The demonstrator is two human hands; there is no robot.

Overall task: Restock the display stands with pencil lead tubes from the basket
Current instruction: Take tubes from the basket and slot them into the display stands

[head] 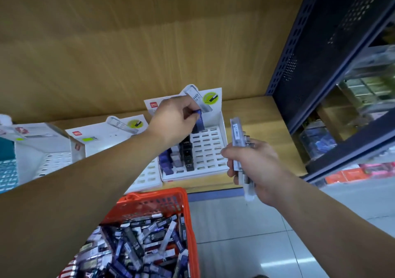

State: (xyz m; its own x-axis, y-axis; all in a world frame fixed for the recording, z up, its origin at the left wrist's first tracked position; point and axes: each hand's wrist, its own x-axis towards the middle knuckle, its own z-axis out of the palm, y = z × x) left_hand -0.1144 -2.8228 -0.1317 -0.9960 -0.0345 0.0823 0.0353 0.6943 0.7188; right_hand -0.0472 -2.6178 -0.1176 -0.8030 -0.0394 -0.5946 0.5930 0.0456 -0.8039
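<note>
your left hand [173, 121] reaches over the right-hand white display stand [210, 147], thumb and fingertips pinching a blue pencil lead tube [199, 118] roughly upright above its back slots. blue, grey and black tubes [181, 155] stand in the stand's left columns. your right hand [254, 166] curls its fingers round a bundle of clear lead tubes [236, 132], just beside the stand's right edge. below, an orange basket [149, 196] holds a heap of loose tubes [136, 247]. two more white stands [106, 134] sit further left on the wooden shelf [256, 115].
</note>
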